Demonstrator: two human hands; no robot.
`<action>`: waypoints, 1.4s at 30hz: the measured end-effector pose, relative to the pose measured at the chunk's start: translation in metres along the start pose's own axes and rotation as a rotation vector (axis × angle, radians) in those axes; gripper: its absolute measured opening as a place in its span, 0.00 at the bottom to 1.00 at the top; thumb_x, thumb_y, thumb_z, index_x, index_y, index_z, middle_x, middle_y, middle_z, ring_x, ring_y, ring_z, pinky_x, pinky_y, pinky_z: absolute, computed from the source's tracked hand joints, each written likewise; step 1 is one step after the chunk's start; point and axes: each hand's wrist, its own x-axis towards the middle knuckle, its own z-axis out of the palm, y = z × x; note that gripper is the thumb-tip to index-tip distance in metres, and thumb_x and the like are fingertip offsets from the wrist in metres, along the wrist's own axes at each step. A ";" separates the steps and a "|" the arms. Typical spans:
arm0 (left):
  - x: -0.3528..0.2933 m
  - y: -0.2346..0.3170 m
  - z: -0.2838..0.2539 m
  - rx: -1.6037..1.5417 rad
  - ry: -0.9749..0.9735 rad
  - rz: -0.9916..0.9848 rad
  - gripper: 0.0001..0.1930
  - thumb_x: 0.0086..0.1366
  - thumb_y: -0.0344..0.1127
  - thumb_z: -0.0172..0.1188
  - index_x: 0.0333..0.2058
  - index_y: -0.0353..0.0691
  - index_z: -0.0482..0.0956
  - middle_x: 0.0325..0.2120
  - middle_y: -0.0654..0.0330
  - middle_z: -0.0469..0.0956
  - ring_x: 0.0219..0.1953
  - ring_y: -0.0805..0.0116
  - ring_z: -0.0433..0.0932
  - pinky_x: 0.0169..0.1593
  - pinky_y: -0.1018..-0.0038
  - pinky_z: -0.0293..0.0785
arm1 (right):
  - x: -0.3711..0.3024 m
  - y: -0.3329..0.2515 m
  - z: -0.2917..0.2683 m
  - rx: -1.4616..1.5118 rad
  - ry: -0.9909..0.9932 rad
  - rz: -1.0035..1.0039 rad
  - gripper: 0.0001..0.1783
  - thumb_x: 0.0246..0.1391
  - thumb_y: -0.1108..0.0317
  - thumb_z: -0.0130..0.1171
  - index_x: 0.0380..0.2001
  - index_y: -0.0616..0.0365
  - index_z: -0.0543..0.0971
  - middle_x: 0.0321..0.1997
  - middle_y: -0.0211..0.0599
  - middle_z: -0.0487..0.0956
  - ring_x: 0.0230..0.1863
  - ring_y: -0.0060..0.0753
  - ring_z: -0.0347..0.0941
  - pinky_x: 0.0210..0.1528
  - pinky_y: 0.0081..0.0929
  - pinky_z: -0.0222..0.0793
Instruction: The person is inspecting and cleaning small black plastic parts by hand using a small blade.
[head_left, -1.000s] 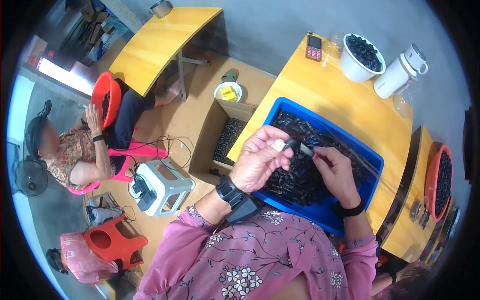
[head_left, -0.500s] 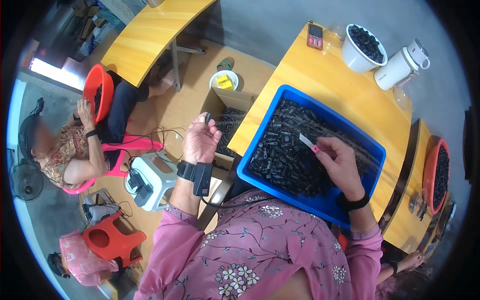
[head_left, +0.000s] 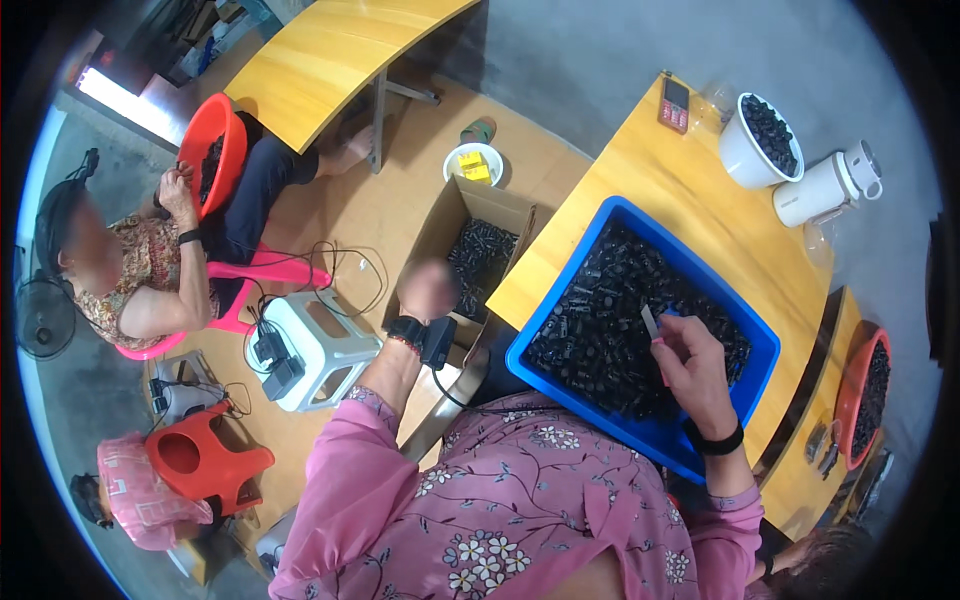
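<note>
My right hand is closed round a small knife with a pale blade and a pink handle. It is held above a blue tray full of small black plastic parts. My left hand is at the near left side of an open cardboard box, where more small black parts lie. That hand is smeared, so its fingers, and anything in them, cannot be made out.
On the yellow table stand a red phone, a white bucket of black parts and a white bottle. A white stool is left of my arm. A co-worker sits with a red basin.
My left hand, which pinched a small black part, has moved to the cardboard box and is blurred. My right hand still holds the knife, its blade now more upright. The whole view has shifted.
</note>
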 end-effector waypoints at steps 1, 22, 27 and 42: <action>0.008 -0.003 -0.012 0.062 0.003 0.020 0.17 0.68 0.31 0.54 0.55 0.38 0.70 0.36 0.58 0.76 0.36 0.66 0.76 0.43 0.65 0.77 | 0.000 -0.004 -0.001 -0.009 0.015 -0.007 0.14 0.54 0.80 0.61 0.45 0.64 0.77 0.35 0.37 0.77 0.33 0.27 0.75 0.39 0.24 0.72; 0.004 -0.071 -0.099 0.352 0.549 0.050 0.35 0.51 0.38 0.74 0.53 0.28 0.69 0.42 0.48 0.77 0.43 0.53 0.79 0.50 0.64 0.74 | -0.031 0.019 -0.069 0.824 0.711 0.062 0.18 0.65 0.68 0.57 0.55 0.64 0.73 0.45 0.42 0.80 0.41 0.30 0.81 0.42 0.24 0.78; 0.025 -0.160 -0.100 -0.071 -0.194 -0.551 0.23 0.64 0.51 0.60 0.47 0.36 0.77 0.41 0.48 0.80 0.40 0.53 0.81 0.48 0.59 0.78 | -0.034 0.041 -0.079 0.785 0.770 0.084 0.17 0.65 0.67 0.57 0.53 0.64 0.73 0.44 0.42 0.81 0.37 0.29 0.81 0.38 0.22 0.79; 0.063 -0.126 -0.110 -1.000 -0.008 -0.572 0.27 0.70 0.29 0.41 0.59 0.12 0.48 0.62 0.25 0.53 0.66 0.34 0.57 0.64 0.56 0.72 | -0.055 0.068 -0.094 0.461 0.791 0.309 0.18 0.60 0.67 0.64 0.51 0.62 0.78 0.45 0.29 0.79 0.41 0.17 0.72 0.45 0.16 0.67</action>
